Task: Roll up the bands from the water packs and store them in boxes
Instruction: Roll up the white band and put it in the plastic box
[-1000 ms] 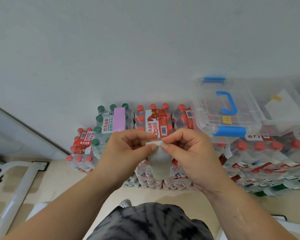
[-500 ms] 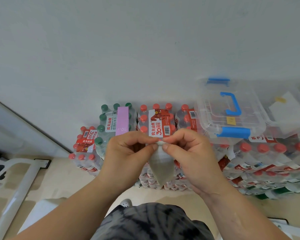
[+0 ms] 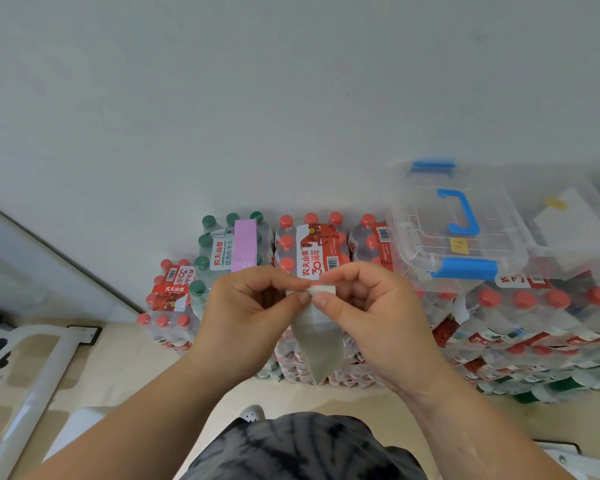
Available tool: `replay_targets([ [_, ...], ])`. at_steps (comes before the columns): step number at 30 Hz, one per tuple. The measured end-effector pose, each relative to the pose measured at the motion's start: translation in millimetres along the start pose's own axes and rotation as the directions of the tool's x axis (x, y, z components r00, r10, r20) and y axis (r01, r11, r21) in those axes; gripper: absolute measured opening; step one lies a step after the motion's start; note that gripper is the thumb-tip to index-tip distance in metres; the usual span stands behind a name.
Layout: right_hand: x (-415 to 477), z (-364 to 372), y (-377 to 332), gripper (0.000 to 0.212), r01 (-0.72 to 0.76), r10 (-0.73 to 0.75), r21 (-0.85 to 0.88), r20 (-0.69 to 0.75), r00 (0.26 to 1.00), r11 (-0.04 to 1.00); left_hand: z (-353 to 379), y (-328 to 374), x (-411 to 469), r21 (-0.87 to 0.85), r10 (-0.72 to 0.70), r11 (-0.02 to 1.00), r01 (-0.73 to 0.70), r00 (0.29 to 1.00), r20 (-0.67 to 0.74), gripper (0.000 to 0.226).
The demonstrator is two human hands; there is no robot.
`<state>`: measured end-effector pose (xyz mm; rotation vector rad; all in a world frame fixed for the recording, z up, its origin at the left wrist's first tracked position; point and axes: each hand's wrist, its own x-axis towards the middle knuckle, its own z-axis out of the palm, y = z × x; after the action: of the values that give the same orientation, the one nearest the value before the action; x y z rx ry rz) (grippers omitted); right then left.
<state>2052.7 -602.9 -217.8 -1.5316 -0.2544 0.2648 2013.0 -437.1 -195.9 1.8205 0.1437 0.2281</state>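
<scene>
Band (image 3: 317, 341) is held up in the air between both hands, right in front of the stacked packs (image 3: 312, 251). It's a pale, see-through strip. The top end is folded over into a small tight start of a roll, and the rest hangs loose and narrows toward the bottom.

Left hand (image 3: 243, 317) pinches that top end between thumb and forefinger, with the other fingers curled in. Right hand (image 3: 371, 317) does the same from the other side, so the thumb tips nearly meet on the roll.

So I'd say this is the rolling step, and early in it, since most of the strip is unrolled.

Next move, my guess: turn the rolled end over itself with the fingertips and feed the tail up evenly. The strip looks thin and floppy, so it could skew into a cone or spring open if the pinch slackens.

After that it goes in the box (image 3: 465, 237), the clear one with the blue handle sitting on the packs to the right. Its lid looks shut, so one hand would need to free up and open it. Also a purple band (image 3: 245, 249) sits on the green-cap pack, not yet taken off.
</scene>
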Motion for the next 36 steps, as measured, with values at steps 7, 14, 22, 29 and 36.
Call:
replay_targets([
  [7,-0.7,-4.2,0.0,0.010,0.046,-0.046,-0.018,0.004,0.999,0.999,-0.3,3.6,4.1,-0.107,-0.060,0.992,0.071,0.993,0.106,0.015],
  [14,1.0,-3.5,1.9,0.014,-0.033,0.034,0.072,-0.020,0.999,0.997,4.6,8.8,5.5,-0.131,-0.124,0.980,0.150,0.974,0.191,0.011],
  [22,2.0,-7.3,-0.7,0.018,-0.062,0.065,0.117,-0.020,0.998,0.991,4.9,13.4,7.6,-0.099,-0.094,0.989,0.111,0.981,0.167,0.015],
  [29,2.7,-7.5,-1.0,0.013,-0.062,0.062,0.102,0.002,0.998,0.993,3.9,11.6,7.0,-0.089,-0.083,0.991,0.095,0.988,0.132,0.014],
  [36,5.3,-3.0,3.9,0.004,-0.113,0.114,0.056,-0.022,0.993,0.992,1.4,6.4,7.9,-0.063,-0.095,0.993,0.100,0.992,0.077,0.016],
])
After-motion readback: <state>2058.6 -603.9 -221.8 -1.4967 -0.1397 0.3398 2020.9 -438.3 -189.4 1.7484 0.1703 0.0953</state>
